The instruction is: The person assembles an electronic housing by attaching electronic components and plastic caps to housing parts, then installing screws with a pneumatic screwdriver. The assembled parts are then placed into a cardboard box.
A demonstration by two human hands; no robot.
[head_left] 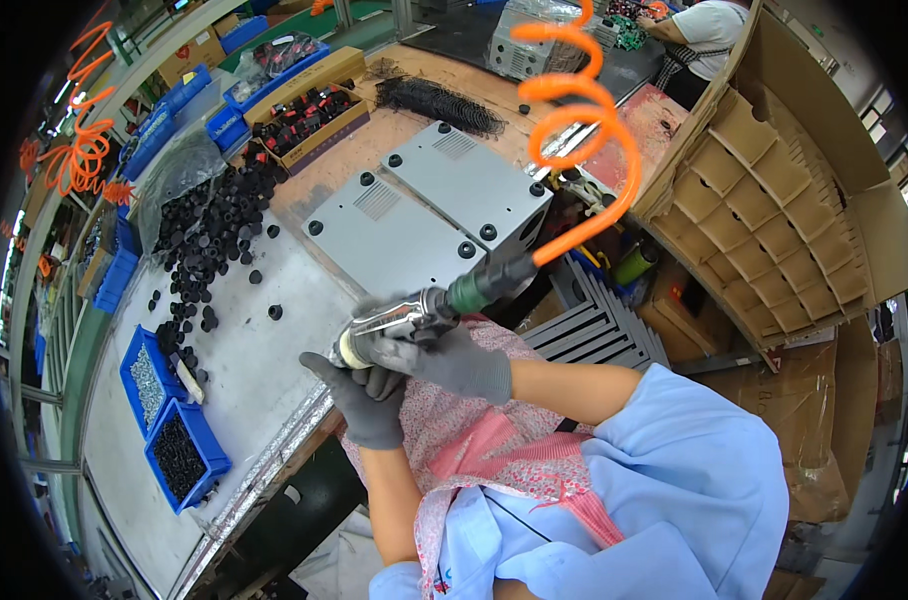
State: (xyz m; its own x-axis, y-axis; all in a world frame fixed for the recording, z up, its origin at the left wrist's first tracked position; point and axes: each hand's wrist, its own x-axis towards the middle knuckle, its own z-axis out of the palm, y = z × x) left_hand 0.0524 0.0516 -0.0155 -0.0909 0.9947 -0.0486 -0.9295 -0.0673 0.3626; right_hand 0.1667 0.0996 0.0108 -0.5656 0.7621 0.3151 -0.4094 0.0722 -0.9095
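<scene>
My right hand (454,365), in a grey glove, is wrapped round a silver air screwdriver (399,318) with a green grip section. An orange coiled air hose (584,228) runs up from its rear end. My left hand (369,408), gloved too, is close under the tool's cream-coloured nose (351,350). Its thumb points outward and its fingers curl in; what they hold, if anything, is hidden. Just beyond the tool, two grey metal housings (389,235) lie side by side on the workbench (249,345), with black round feet (367,179) at their corners.
Loose black rubber feet (209,235) are heaped on the left. Two blue bins (217,458) of screws stand near the front edge. A carton of black and red parts (309,120) sits at the back. On the right is a large divided cardboard box (774,215); a co-worker (704,40) is behind.
</scene>
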